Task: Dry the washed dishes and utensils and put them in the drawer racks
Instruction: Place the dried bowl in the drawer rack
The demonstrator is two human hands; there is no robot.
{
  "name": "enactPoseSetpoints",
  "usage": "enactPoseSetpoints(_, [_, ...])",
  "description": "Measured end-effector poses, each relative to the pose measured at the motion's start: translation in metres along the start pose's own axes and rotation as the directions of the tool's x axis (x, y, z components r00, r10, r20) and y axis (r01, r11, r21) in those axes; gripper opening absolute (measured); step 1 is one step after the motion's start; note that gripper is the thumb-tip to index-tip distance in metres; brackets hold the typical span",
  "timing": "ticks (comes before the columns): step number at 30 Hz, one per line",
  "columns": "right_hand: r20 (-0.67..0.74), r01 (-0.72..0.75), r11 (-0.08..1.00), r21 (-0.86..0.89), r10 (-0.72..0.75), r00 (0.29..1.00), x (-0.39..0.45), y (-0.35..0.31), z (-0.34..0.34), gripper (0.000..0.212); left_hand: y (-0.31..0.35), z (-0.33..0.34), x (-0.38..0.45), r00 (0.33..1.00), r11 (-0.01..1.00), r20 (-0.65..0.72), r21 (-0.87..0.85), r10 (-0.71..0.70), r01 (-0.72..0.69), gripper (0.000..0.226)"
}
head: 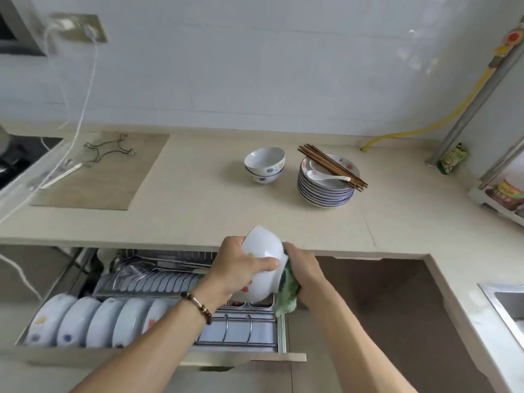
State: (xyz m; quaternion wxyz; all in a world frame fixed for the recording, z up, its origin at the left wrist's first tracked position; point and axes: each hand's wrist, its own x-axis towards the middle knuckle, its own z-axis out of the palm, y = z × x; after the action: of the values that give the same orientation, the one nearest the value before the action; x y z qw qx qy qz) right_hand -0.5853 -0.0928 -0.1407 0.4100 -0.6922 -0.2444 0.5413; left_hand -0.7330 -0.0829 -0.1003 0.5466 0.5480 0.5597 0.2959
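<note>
Gripping one white bowl (262, 268) in left hand (235, 268), right hand (304, 268) clutching green cloth (287, 293), five plates racked (93, 321), two bowls stacked (264, 165)

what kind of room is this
Most likely a home kitchen: a countertop with stacked plates, an open drawer rack holding bowls, and a sink at the right edge.

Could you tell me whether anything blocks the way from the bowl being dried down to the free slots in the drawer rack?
Nothing visible does. The white bowl is held just above the open drawer rack, whose right-hand slots are bare beside the racked bowls.
</note>
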Motion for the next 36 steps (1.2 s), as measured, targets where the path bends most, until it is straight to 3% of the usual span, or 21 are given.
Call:
enactPoseSetpoints(2, [-0.078, 0.085, 0.983, -0.162, -0.098, 0.992, 0.007, 0.011, 0.013, 0.03, -0.019, -0.011, 0.008, 0.998, 0.998, -0.025, 0.024, -0.051, 0.051, 0.032])
enactPoseSetpoints(5, [-0.158, 0.133, 0.957, -0.258, -0.178, 0.971, 0.015, 0.02, 0.026, 0.031, -0.059, -0.03, 0.025, 0.983, 0.985, -0.072, 0.014, -0.168, 0.17, 0.037])
enactPoseSetpoints(9, [-0.086, 0.196, 0.931, -0.307, -0.232, 0.969, 0.031, 0.028, 0.042, 0.02, -0.112, -0.044, 0.044, 0.947, 0.953, -0.112, -0.023, -0.302, 0.301, 0.032])
enactPoseSetpoints(16, [-0.046, 0.107, 0.878, -0.467, -0.145, 0.988, 0.062, 0.087, 0.076, 0.008, -0.189, -0.044, 0.07, 0.882, 0.888, -0.106, -0.046, -0.46, 0.458, 0.034])
enactPoseSetpoints(25, [-0.044, 0.018, 0.898, -0.439, -0.041, 0.998, 0.085, 0.14, 0.092, 0.004, -0.257, -0.044, 0.093, 0.819, 0.83, -0.14, -0.057, -0.556, 0.554, 0.043])
enactPoseSetpoints(36, [-0.027, -0.02, 0.89, -0.455, 0.008, 1.0, 0.105, 0.163, 0.103, 0.012, -0.289, -0.038, 0.107, 0.748, 0.755, -0.176, 0.039, -0.64, 0.655, 0.054])
